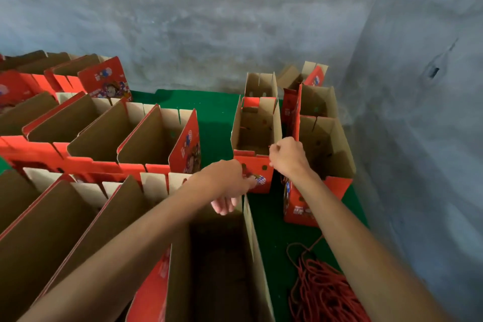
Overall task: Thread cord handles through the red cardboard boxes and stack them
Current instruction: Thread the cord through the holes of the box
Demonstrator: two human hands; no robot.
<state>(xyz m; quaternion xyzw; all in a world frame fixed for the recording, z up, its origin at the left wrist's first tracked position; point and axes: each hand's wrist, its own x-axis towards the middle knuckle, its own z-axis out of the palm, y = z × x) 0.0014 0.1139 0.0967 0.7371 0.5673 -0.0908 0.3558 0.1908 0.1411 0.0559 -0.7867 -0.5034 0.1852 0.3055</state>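
An open red cardboard box (254,175) stands on the green mat, its brown inside facing up and two holes in its red front panel. My right hand (287,157) is curled at the top right corner of that front panel and grips the rim there. My left hand (230,185) is low against the outside of the same panel, one finger reaching to the printed picture and the others curled downward. Whether it holds anything is hidden. A heap of red cords (321,293) lies on the mat at the lower right.
Rows of open red boxes (146,138) fill the left side. A tall open box (217,264) stands right under my forearms. More boxes (324,144) stand to the right by the grey wall (418,138). Green mat (264,219) shows between them.
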